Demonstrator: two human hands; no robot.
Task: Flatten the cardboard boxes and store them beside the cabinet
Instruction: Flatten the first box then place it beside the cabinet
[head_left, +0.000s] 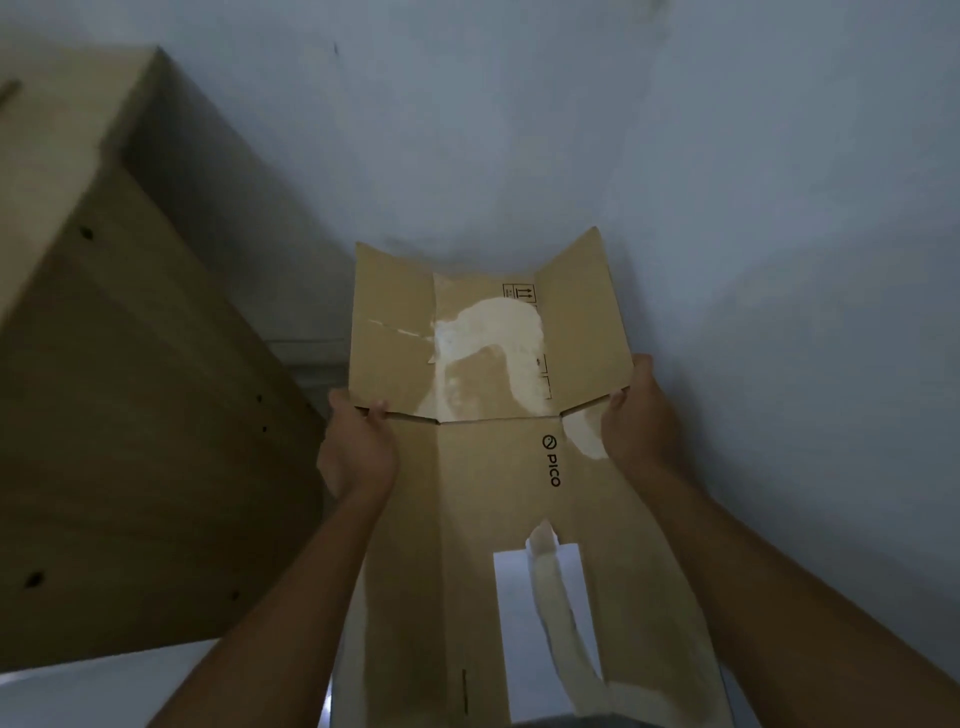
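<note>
A flattened brown cardboard box (488, 467) with "PICO" printed on it is held out in front of me, its top flaps pointing toward the wall. Torn pale patches and a white label with peeling tape mark its face. My left hand (358, 447) grips its left edge at the flap crease. My right hand (636, 410) grips the right edge at the same height. The wooden cabinet (130, 389) stands to the left, and the box sits in the gap between the cabinet and the wall.
A pale blue-grey wall (675, 156) fills the back and right side. A strip of light floor (104, 686) shows at the lower left beneath the cabinet. A grey skirting ledge (317, 364) runs behind the cabinet's corner.
</note>
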